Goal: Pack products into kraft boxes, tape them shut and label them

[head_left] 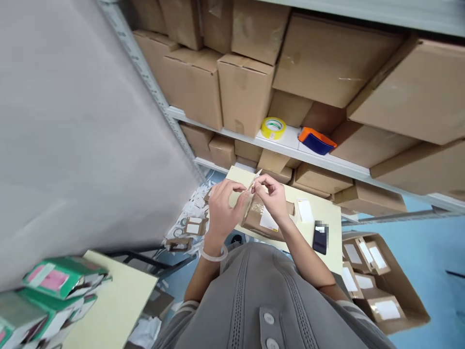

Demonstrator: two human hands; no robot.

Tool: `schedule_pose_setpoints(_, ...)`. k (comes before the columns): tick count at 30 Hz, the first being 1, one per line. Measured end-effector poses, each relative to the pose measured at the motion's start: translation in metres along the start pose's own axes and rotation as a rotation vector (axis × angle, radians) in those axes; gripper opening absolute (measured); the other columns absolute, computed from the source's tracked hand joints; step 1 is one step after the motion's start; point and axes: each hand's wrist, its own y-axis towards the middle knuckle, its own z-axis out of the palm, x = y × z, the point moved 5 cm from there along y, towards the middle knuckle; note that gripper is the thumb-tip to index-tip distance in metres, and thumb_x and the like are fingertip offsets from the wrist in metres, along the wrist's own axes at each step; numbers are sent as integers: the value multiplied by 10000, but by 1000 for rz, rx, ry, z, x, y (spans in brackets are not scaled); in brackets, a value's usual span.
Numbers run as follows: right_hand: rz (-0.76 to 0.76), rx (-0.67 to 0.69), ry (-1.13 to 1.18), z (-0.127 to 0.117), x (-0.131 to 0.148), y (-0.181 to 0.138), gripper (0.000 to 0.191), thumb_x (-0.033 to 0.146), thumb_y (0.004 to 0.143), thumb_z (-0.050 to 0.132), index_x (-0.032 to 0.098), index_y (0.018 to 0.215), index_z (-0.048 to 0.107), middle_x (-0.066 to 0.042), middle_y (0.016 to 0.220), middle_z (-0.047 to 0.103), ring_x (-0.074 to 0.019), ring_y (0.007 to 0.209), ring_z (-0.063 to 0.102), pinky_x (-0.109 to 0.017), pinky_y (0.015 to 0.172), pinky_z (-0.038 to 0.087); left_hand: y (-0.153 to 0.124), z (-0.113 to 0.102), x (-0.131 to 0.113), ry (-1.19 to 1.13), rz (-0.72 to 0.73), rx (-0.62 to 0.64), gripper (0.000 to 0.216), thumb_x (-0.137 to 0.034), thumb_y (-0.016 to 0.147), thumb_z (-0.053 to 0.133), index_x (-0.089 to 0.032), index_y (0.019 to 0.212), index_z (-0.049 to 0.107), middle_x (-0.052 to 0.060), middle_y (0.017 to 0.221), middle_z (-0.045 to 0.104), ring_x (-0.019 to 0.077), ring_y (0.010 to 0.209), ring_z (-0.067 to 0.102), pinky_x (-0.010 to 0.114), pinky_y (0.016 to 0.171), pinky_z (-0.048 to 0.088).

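Over the cream table, my left hand (225,206) and my right hand (273,196) meet, both closed in a pinch. Between their fingertips is a thin pale label (256,177), seen almost edge-on. A clear or white bangle circles my left wrist. Just below the hands lies a brown cardboard box (254,218) with shiny clear tape and a white label on its top. To its right, flat on the table, are another white label (305,210) and a dark phone (320,237).
Ahead, a metal shelf (348,172) holds cardboard boxes, a yellow tape roll (273,128) and an orange-blue tape dispenser (317,140). At right, an open carton (409,303) contains labelled boxes. Green boxes (65,278) sit on a left table; paper scraps (194,206) litter the floor.
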Motion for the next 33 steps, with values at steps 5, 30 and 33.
schedule_pose_setpoints(5,-110,145,-74,47,3,14,143,297,886,583,215,770,601,7,720,619,-145,708,560,-291,728,460,-14,-24,23,12,-206,-69,147,-333,959,545,-225,873,594,-15,832,672,148,808,616,315,833,441)
schedule_pose_setpoints(30,-272,729,28,207,19,-22,109,216,860,543,215,757,577,12,726,574,-145,696,515,-270,702,413,-115,-146,59,178,-576,-559,195,-366,975,483,-218,881,568,1,818,643,142,754,577,262,748,418)
schedule_pose_setpoints(33,-249,754,59,218,18,-24,107,230,850,538,213,750,574,16,716,560,-143,695,506,-265,701,408,-129,-159,61,144,-595,-650,208,-380,972,487,-210,884,569,-5,778,609,132,721,556,243,704,413)
